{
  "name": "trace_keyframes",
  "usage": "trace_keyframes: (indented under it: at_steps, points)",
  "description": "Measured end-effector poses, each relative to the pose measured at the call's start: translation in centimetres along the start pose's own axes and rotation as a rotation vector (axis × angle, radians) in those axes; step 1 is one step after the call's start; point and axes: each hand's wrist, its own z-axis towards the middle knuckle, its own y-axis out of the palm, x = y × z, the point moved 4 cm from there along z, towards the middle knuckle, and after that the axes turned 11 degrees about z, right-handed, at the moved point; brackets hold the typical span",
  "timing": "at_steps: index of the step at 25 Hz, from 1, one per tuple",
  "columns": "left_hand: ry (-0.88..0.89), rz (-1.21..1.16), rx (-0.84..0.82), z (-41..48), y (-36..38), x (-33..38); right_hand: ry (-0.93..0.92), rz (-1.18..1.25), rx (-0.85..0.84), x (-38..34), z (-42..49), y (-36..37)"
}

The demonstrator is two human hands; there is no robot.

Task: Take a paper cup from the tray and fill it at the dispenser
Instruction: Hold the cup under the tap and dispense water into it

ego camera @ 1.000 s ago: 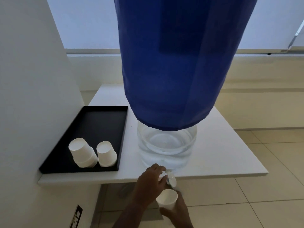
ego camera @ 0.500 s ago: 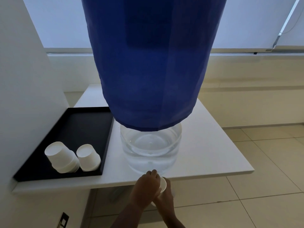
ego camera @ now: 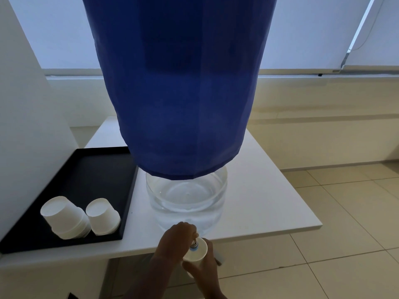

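Note:
A large water dispenser (ego camera: 186, 197) with a clear base stands on the white table (ego camera: 269, 201), its upper part wrapped in a blue cover (ego camera: 179, 87). At the table's front edge my left hand (ego camera: 176, 240) is closed over the dispenser's tap (ego camera: 194, 243). My right hand (ego camera: 204, 270) holds a white paper cup (ego camera: 197, 253) from below, directly under the tap. On the left, a black tray (ego camera: 86, 175) carries two stacks of upturned paper cups (ego camera: 64, 221), (ego camera: 102, 216).
A white wall panel (ego camera: 23, 126) rises close on the left beside the tray. Tiled floor (ego camera: 334, 244) spreads to the right and below the table. A low ledge and a window blind (ego camera: 323, 39) lie behind the table.
The view has shifted slightly. The cup has come up closer under the tap, and my left hand stays closed on the tap. The tray cups have not moved.

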Motion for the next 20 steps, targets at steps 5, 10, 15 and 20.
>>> trace_keyframes:
  at_steps: [5,10,15,20]
  points:
    - [-0.114,-0.110,0.042,0.1,-1.1,0.2,0.005,-0.018,0.066,0.2,0.0,-0.1]
    - [-0.127,-0.137,0.054,-0.2,-1.2,0.3,0.040,-0.033,0.067,0.5,-0.2,-0.2]
    - [-0.131,-0.167,0.049,-0.3,-1.2,0.3,0.065,0.021,0.081,0.9,-0.5,-0.3]
    - [-0.144,-0.146,0.035,-0.2,-1.2,0.5,0.065,0.028,0.101,1.0,-0.6,-0.3]
